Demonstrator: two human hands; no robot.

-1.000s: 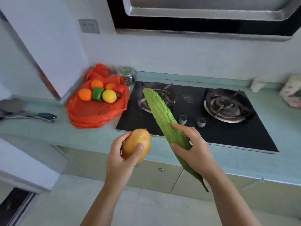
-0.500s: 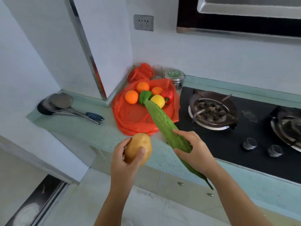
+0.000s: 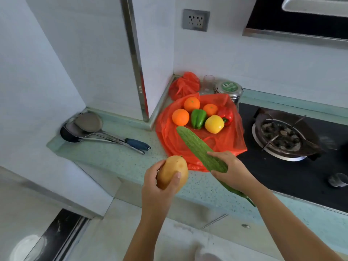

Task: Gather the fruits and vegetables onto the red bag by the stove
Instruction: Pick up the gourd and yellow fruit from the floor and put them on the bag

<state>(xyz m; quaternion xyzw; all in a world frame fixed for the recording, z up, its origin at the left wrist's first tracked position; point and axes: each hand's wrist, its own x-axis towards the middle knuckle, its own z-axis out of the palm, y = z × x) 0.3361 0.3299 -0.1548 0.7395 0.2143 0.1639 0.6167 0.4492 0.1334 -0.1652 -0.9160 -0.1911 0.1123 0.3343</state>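
The red bag (image 3: 231,146) lies spread on the counter left of the stove. On it sit three oranges (image 3: 180,117), a green pepper (image 3: 198,118), a red pepper (image 3: 226,114) and a yellow fruit (image 3: 214,123). My left hand (image 3: 160,187) grips a potato (image 3: 172,171) above the counter's front edge, just short of the bag. My right hand (image 3: 232,171) holds a long green bitter gourd (image 3: 199,149) by its lower half; its tip reaches over the bag toward the green pepper.
A gas stove (image 3: 282,136) with a burner lies right of the bag. Behind the bag stand a metal tin (image 3: 228,89), a clear glass (image 3: 208,82) and a bunched red bag (image 3: 183,84). Ladles (image 3: 98,130) lie on the counter at left. A wall corner juts out at the bag's back left.
The view has swung left and closer to the bag. Both hands have carried the potato and the gourd toward the bag; the gourd's tip now hangs over it.
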